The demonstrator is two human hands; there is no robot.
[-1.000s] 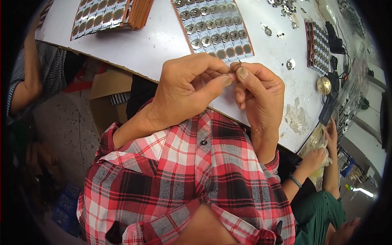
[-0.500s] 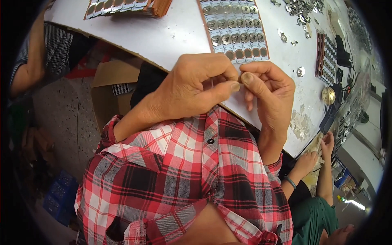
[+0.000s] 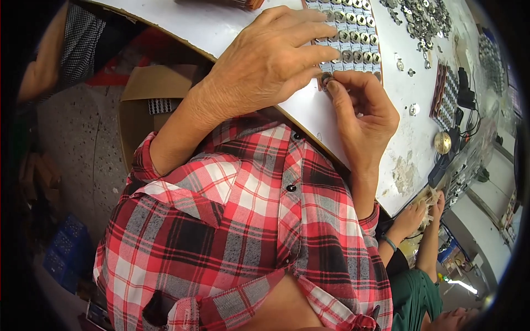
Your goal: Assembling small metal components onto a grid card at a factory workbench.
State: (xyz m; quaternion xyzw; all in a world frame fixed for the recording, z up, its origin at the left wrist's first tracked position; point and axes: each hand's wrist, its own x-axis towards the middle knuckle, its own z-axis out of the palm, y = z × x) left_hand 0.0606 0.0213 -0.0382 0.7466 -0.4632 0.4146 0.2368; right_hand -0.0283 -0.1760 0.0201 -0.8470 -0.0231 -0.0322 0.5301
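Observation:
A light-blue printed sheet point(image 3: 361, 67) with an orange-brown edge lies on the white table, set with rows of small round silver metal pieces. My left hand point(image 3: 265, 63) reaches over its left side, palm down, fingers stretched and apart. Whether those fingertips touch the sheet I cannot tell. By the sheet's near edge, my right hand point(image 3: 367, 110) pinches a small round dark-and-silver piece point(image 3: 326, 80) between thumb and forefinger. Its exact kind is too small to make out. The left thumb is close beside that piece.
Loose metal parts point(image 3: 425, 22) are heaped at the far right. Beside them stand a stack of filled sheets point(image 3: 443, 99), a golden ball point(image 3: 442, 143) and black cables. An open cardboard box point(image 3: 138, 85) is below the table's left edge. Another person's hands point(image 3: 411, 218) work at lower right.
My hands, fingertips together before, have parted. The left moved up over the sheet and its fingers opened; the right keeps its pinch, a round piece now showing. The view has shifted slightly.

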